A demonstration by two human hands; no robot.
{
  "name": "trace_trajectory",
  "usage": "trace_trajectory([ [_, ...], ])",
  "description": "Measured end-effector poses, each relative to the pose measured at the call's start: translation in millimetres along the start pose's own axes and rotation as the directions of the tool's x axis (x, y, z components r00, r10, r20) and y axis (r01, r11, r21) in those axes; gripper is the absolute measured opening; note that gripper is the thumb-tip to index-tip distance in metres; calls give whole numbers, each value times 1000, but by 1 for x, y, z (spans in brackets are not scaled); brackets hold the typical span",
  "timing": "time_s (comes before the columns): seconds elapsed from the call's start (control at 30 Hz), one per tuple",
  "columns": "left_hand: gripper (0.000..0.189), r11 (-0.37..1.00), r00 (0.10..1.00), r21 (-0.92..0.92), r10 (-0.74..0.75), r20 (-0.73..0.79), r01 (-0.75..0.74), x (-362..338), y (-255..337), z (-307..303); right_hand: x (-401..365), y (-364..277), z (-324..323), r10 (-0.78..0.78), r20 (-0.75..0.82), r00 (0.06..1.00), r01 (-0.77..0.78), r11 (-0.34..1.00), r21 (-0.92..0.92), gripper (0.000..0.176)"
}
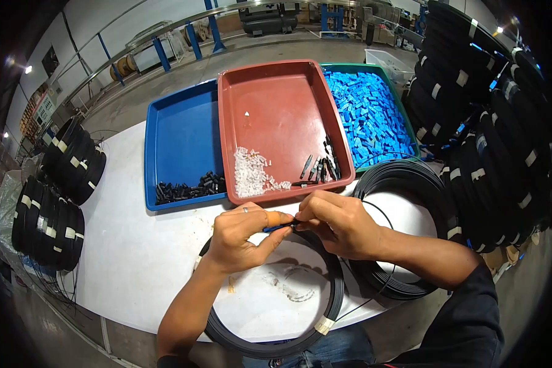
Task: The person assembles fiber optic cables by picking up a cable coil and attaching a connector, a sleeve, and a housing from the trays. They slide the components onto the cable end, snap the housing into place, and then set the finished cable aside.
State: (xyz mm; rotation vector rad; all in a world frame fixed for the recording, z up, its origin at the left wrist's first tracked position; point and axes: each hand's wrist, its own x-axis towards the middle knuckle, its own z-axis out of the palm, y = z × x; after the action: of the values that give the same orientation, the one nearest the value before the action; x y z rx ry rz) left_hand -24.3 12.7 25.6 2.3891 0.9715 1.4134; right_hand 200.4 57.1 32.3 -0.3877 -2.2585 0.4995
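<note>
Both hands meet just below the red tray, over a coil of black cable [336,288]. Between the thumb and fingers of my left hand [239,238] is a small blue piece [277,227]. My right hand [343,226] pinches a small black part [295,222] at the end of the blue piece. The fingertips of the two hands nearly touch. How the black part and the blue piece join is too small to tell.
The red tray [270,110] holds white pieces [249,173] and black parts [318,170]. A blue tray [183,135] holds black pieces [193,187]; a green tray [405,116] holds blue pieces [368,110]. More coils [405,168] lie right and stand stacked at both sides [49,214].
</note>
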Motion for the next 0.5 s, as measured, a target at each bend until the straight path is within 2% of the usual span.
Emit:
trace_trajectory([
  [0.1, 23, 999, 999, 35, -42, -14, 42, 2, 4, 0, -1, 1, 0, -14, 6, 1000, 14, 1000, 7, 27],
  [0.17, 23, 997, 996, 17, 81, -31, -81, 4, -2, 1, -2, 2, -1, -19, 19, 1000, 19, 1000, -12, 27],
  [0.23, 22, 999, 999, 15, 49, -9, -49, 1, -1, -1, -2, 2, -1, -2, 27, 1000, 3, 1000, -15, 26],
  [0.3, 21, 994, 994, -17, -109, 7, 109, 0, 4, -3, -1, 2, -1, -34, -1, 999, 34, 999, -8, 25],
  [0.33, 21, 994, 994, -18, -109, 4, 109, 0, 6, -3, -1, 2, -1, -68, -29, 997, 68, 998, 4, 24],
  [0.4, 18, 948, 966, -188, -260, 14, 258, 0, 8, -4, -1, -1, -2, -102, -56, 993, 102, 995, -13, 23],
  [0.43, 18, 948, 966, -188, -260, 13, 258, -2, 7, -2, -1, -2, -3, -136, -83, 987, 133, 991, -31, 23],
  [0.5, 15, 889, 948, -356, -317, -22, 289, -4, 6, 3, -2, -2, -2, -161, -100, 982, 157, 987, -45, 23],
])
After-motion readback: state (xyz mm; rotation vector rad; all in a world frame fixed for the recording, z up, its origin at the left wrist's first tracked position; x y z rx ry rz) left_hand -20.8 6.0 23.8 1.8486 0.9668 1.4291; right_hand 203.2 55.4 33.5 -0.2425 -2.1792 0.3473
